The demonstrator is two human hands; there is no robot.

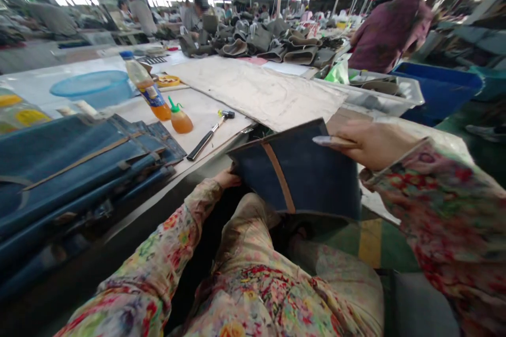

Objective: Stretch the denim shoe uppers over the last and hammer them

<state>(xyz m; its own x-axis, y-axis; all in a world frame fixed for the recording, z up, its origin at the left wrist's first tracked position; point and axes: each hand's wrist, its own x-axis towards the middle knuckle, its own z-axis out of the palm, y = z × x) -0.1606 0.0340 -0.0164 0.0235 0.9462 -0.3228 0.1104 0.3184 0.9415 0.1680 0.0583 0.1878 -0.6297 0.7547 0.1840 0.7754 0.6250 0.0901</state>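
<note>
A dark blue leather-like panel [308, 174] with a brown strap down it is tilted above my lap at the table's edge. My left hand [229, 178] is closed on the panel's left edge, with its fingertips hidden behind it. Near the panel's upper right corner, my right hand [377, 143] is closed around a thin, pale, pointed tool [330, 141]; its exact kind is unclear. On the table to the left lies a stack of similar blue panels [79, 152] with brown straps.
A hammer [209, 137], a small green-tipped bottle [181, 120] and a taller bottle [148, 89] of orange liquid are on the table. Behind them sits a blue basin [93, 84]. A white crate [403, 92] and a blue bin [438, 89] stand right, near a person [391, 31].
</note>
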